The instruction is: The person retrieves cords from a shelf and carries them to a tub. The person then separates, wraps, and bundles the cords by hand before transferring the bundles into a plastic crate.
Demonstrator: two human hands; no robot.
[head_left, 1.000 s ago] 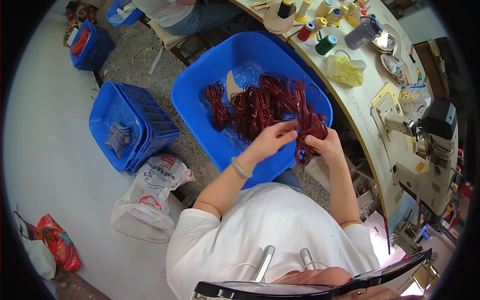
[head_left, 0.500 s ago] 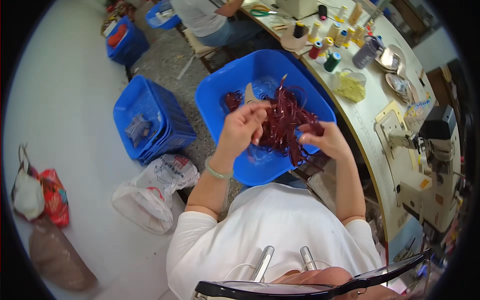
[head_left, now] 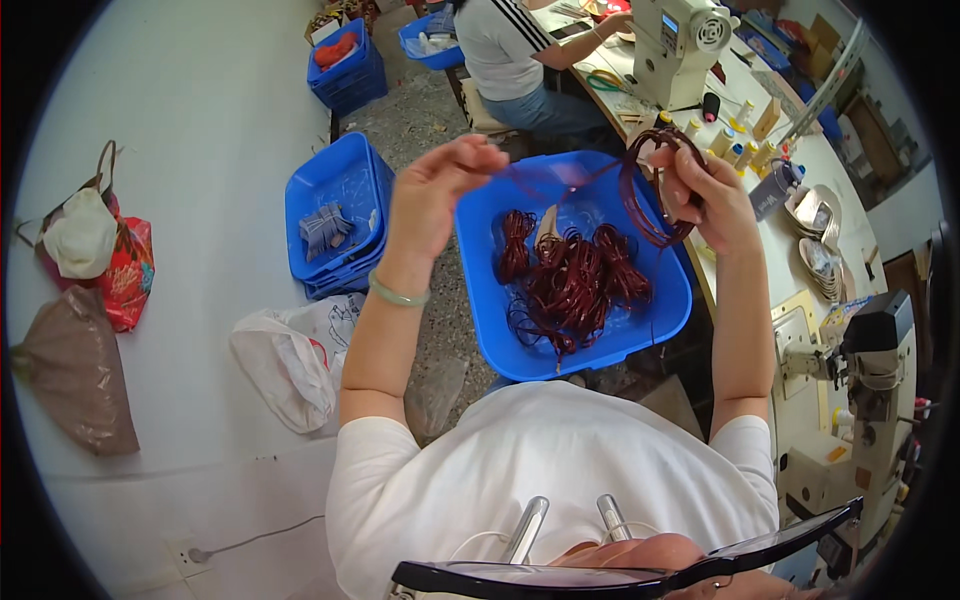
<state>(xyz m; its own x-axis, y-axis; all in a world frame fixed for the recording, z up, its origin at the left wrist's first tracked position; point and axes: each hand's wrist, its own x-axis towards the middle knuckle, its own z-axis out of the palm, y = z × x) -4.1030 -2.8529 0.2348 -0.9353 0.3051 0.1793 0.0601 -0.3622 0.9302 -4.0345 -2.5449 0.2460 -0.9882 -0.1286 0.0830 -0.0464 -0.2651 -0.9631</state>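
My right hand (head_left: 705, 195) is raised and holds a coil of dark red cord (head_left: 645, 190) above the blue tub (head_left: 480, 290). A strand runs from that coil leftward to my left hand (head_left: 435, 190), which pinches its end at about the same height. Below both hands, several bundles of the same dark red cord (head_left: 570, 285) lie in the tub, with a pale flat piece (head_left: 547, 222) among them.
A stack of blue crates (head_left: 335, 190) holding a grey bundle stands at left, with plastic bags (head_left: 285, 360) beside it. Another person sits at a sewing machine (head_left: 675, 45) at top. A worktable (head_left: 795, 215) with thread spools and a second machine (head_left: 860, 360) runs along the right.
Both hands have risen out of the tub. The right one lifted a coil of red cord, and the left drew a strand out to the left. The view has tilted upward.
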